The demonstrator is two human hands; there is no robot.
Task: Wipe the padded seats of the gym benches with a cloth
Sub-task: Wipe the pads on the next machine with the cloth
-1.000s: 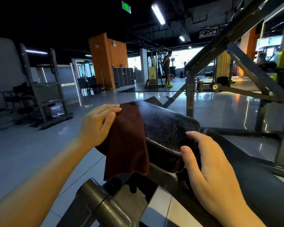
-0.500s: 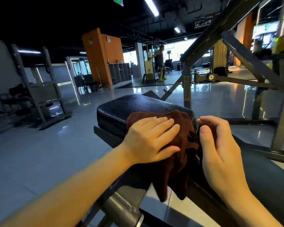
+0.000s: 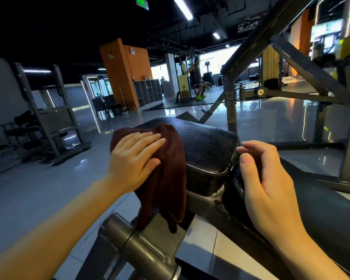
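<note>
At the far left a grey rack (image 3: 49, 118) of dark weights stands on the shiny grey floor (image 3: 28, 188). Behind it rises an orange pillar (image 3: 119, 73), with low cubby shelves (image 3: 148, 91) at its foot.

Nearer, the left hand (image 3: 133, 160) lies flat on a dark brown cloth (image 3: 168, 168), its fingers (image 3: 148, 138) straight and close together, pressing the cloth against the left edge of a black padded seat (image 3: 206, 146). The cloth is draped over that left side of the seat; its lower end hangs down past the padding and reaches the grey metal tube (image 3: 137, 245) of the frame below.

The seat's textured black top is bare to the right of the cloth. At its near right corner the covering looks torn and pale.

The right hand (image 3: 265, 182) rests just beside the seat's right edge, on the dark pad (image 3: 321, 209) that slopes away to the right. Its fingers (image 3: 253, 146) are loosely curled and slightly apart, and grip nothing; the thumb points toward the seat.

Beyond the seat, a person (image 3: 196, 77) sits at a machine in the bright background. Slanted grey steel beams (image 3: 303, 63) cross the upper right.
</note>
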